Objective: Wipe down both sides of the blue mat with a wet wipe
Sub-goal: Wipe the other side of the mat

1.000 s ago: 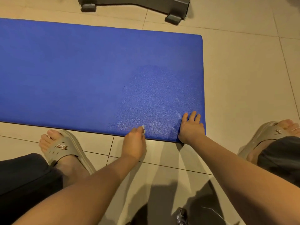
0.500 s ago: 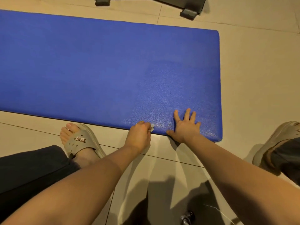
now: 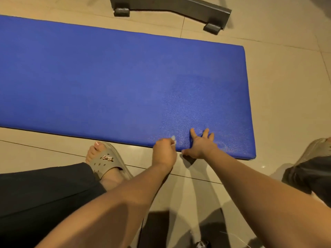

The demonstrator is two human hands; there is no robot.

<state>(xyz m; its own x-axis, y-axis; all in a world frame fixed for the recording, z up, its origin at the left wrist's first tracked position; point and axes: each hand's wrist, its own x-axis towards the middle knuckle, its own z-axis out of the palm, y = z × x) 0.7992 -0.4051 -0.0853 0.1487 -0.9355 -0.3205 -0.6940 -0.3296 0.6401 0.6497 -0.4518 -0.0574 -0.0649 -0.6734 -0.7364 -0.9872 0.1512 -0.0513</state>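
Observation:
The blue mat (image 3: pixel 107 86) lies flat on the tiled floor, its right end in view. A darker, damp-looking patch (image 3: pixel 197 108) covers its near right part. My left hand (image 3: pixel 163 152) sits at the mat's near edge and pinches a small white wet wipe (image 3: pixel 173 138), which touches the mat surface. Just to its right, my right hand (image 3: pixel 200 145) rests on the mat with fingers spread and straight, thumb along the near edge.
A grey metal equipment base (image 3: pixel 170 6) with two feet stands beyond the mat's far edge. My sandalled feet are on the tiles, one on the left (image 3: pixel 107 160) and one on the right (image 3: pixel 317 147). A small dark object (image 3: pixel 202 245) lies at the bottom edge.
Both hands have slid left along the mat's near edge, away from its right corner. The left hand still pinches the wipe, and the right hand stays flat on the mat.

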